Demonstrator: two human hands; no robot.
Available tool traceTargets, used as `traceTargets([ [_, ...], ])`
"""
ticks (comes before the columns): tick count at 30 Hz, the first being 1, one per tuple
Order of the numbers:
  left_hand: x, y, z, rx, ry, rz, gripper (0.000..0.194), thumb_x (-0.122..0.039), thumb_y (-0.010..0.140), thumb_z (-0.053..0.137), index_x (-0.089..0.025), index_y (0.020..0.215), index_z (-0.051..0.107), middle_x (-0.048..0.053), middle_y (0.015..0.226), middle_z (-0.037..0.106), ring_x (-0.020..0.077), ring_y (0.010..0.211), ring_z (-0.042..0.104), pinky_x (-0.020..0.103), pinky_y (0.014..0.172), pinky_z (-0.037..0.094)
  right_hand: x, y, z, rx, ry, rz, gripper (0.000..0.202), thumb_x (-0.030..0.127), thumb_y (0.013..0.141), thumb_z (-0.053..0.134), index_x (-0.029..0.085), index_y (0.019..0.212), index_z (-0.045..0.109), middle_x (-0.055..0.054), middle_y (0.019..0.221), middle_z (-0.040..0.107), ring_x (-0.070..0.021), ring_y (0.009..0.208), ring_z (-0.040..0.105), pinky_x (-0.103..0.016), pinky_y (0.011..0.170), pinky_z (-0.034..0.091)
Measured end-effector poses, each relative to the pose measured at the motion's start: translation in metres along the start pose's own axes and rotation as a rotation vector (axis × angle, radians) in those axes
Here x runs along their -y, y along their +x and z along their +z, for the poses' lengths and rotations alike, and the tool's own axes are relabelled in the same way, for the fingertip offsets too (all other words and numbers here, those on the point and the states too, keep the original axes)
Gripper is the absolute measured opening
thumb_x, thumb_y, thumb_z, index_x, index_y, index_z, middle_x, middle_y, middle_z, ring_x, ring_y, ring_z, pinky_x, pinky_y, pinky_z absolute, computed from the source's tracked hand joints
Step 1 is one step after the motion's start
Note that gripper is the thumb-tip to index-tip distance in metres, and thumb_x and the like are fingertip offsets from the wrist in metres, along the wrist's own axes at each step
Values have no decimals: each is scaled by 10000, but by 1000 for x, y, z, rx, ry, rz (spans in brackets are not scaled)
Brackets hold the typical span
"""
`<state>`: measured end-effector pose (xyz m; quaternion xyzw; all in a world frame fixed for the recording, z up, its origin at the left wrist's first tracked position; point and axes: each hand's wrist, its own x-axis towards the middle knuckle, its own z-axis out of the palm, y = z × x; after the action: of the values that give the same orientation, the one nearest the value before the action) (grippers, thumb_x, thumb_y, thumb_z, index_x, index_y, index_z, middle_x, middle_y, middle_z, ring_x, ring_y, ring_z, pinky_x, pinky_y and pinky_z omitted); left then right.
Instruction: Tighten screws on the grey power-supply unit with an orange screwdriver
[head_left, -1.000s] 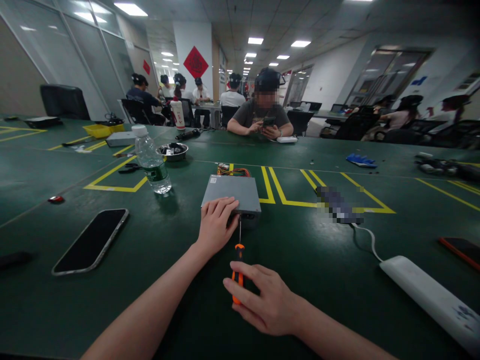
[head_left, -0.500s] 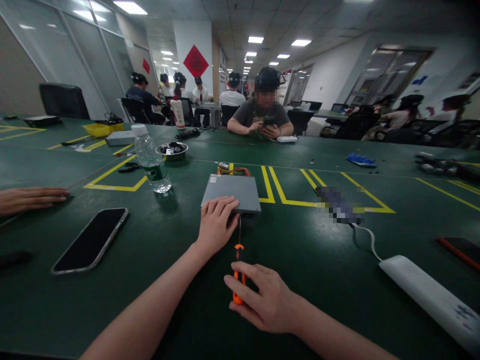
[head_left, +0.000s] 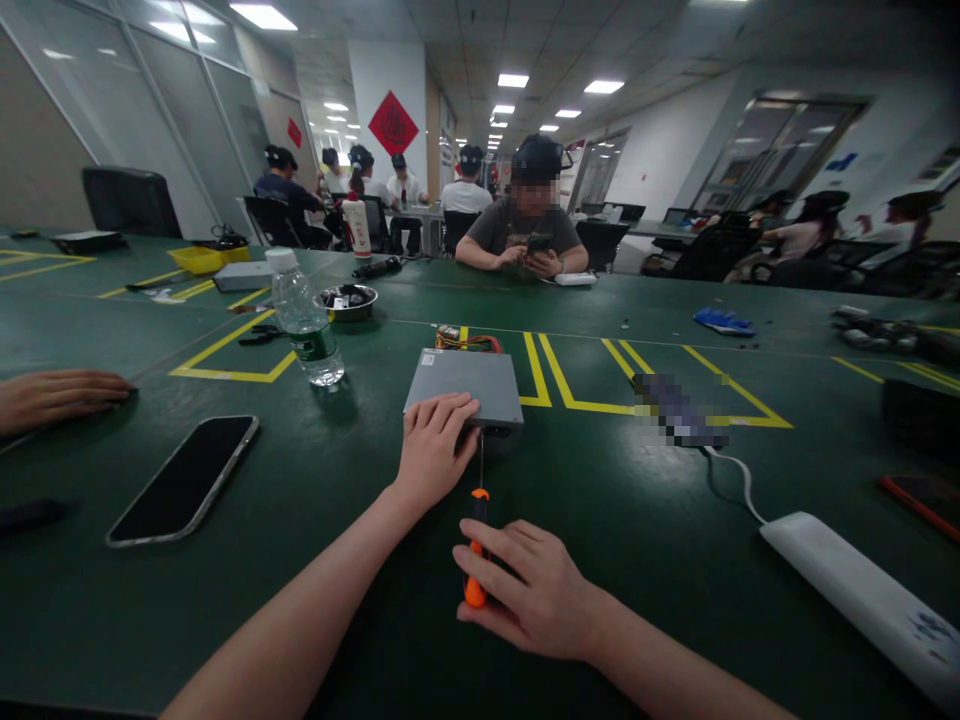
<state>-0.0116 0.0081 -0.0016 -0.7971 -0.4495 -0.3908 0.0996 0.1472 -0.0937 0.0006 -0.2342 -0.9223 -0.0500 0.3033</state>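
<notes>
A grey metal computer power supply point(head_left: 480, 378) lies flat on the green table, its coloured wires point(head_left: 472, 342) bunched at the far side. My left hand point(head_left: 436, 440) grips its near left corner, fingers on the top and thumb at the front face. In my right hand point(head_left: 525, 585) is a screwdriver point(head_left: 477, 540) with an orange and black handle, held between thumb and fingers. Its thin shaft points away from me to the near face of the power supply, beside my left thumb. The tip is too small to make out.
Left of me are a phone point(head_left: 187, 480), a water bottle point(head_left: 309, 325), a metal bowl point(head_left: 349, 303) and another person's hand point(head_left: 67, 398). On the right lie a white power strip point(head_left: 847, 590) and a red-edged phone point(head_left: 926, 505). A person point(head_left: 525, 220) sits opposite.
The screwdriver handle has turned a little in my right fingers. My left hand and the power supply stay put. A dark object has come into view at the right edge.
</notes>
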Motion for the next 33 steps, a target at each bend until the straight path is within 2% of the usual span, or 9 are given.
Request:
traceTargets([
  [5,1,0,0,4,5,6,277,-251,847,500,-245,1123,523,26,1182,593,207,1110,486,390,911,322,-4,-4,6,-119,29,23,328,411,890,503,123,1041,463,-175,1068,625,-195,830,646,-302,681,522],
  [9,1,0,1,4,3,4,277,-251,845,504,-247,1121,526,33,1174,597,217,1101,490,398,901,325,-2,-5,2,-41,39,50,370,415,926,394,103,1113,461,-198,1121,587,-227,966,613,-322,749,521],
  [12,1,0,1,2,1,6,277,-252,845,506,-250,1121,528,33,1170,599,218,1097,492,401,899,323,0,-1,-3,26,-9,21,362,370,943,358,114,1174,469,-190,1120,590,-227,963,613,-328,721,524],
  [17,2,0,-1,11,15,14,274,-264,845,509,-258,1118,533,28,1173,592,210,1102,487,392,904,320,-3,-1,1,-96,-33,-1,356,403,893,492,108,1092,482,-195,1068,618,-210,838,639,-311,647,520],
  [19,2,0,-1,19,17,13,276,-268,844,509,-260,1119,534,27,1180,585,209,1107,483,389,905,320,-4,-4,3,-137,-13,14,351,399,874,525,116,1070,461,-202,1083,609,-206,824,640,-311,663,522],
  [24,3,0,0,17,12,3,278,-272,839,508,-265,1116,540,33,1177,582,216,1102,481,393,901,323,-6,-8,0,-103,48,66,404,433,864,510,120,1107,430,-199,1134,576,-227,975,604,-326,772,515],
  [29,2,0,0,13,3,3,272,-259,833,519,-271,1103,549,29,1167,588,213,1096,486,394,900,325,-3,-4,-5,-14,1,41,368,351,889,445,115,1170,470,-202,1143,568,-245,978,601,-346,753,515],
  [33,1,1,-2,13,5,-3,260,-257,835,519,-272,1092,556,29,1158,595,213,1094,487,395,899,325,-5,-5,-1,-126,13,19,343,363,888,472,107,1117,462,-199,1085,605,-214,871,635,-328,717,523],
])
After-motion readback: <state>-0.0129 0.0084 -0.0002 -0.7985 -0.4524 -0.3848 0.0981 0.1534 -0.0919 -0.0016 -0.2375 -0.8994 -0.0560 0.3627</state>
